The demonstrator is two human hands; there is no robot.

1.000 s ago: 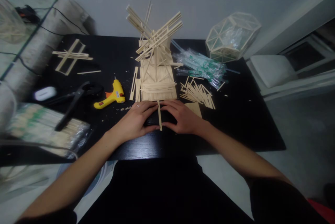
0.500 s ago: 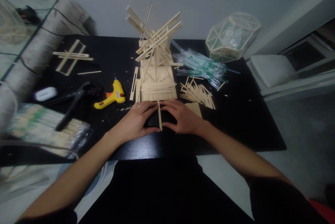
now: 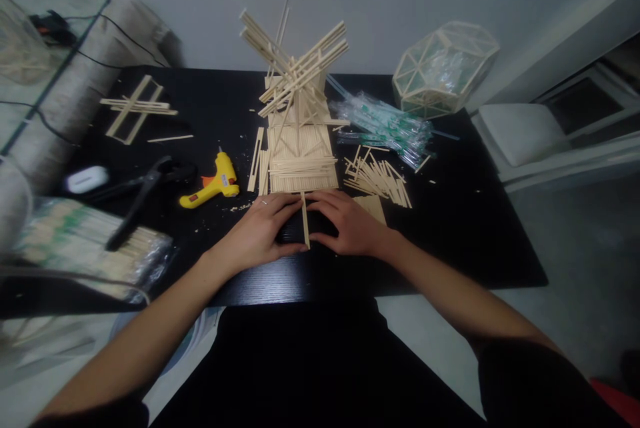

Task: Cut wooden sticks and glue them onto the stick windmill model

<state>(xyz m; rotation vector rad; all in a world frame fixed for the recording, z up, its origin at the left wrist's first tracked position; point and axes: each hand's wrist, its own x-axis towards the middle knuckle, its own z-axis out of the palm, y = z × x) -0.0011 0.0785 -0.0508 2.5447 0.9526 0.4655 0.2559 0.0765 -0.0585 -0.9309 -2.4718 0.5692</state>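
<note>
Between my two hands a short strip of wooden sticks (image 3: 305,223) lies on the black table, pointing toward me. My left hand (image 3: 265,225) pinches it from the left, fingers at its far end and thumb at its near end. From the right, my right hand (image 3: 345,221) presses the same strip in a like way. Just beyond my fingertips stands a windmill model (image 3: 300,141) built of wooden sticks, with crossed blades above a slatted base. Several loose sticks lie across that base.
A yellow glue gun (image 3: 219,183) and black pliers (image 3: 143,198) lie left, near a bag of sticks (image 3: 90,241). At right are a pile of cut sticks (image 3: 383,178), plastic wrappers (image 3: 385,125) and a faceted stick-framed globe (image 3: 443,71). A crossed stick frame (image 3: 137,108) sits back left.
</note>
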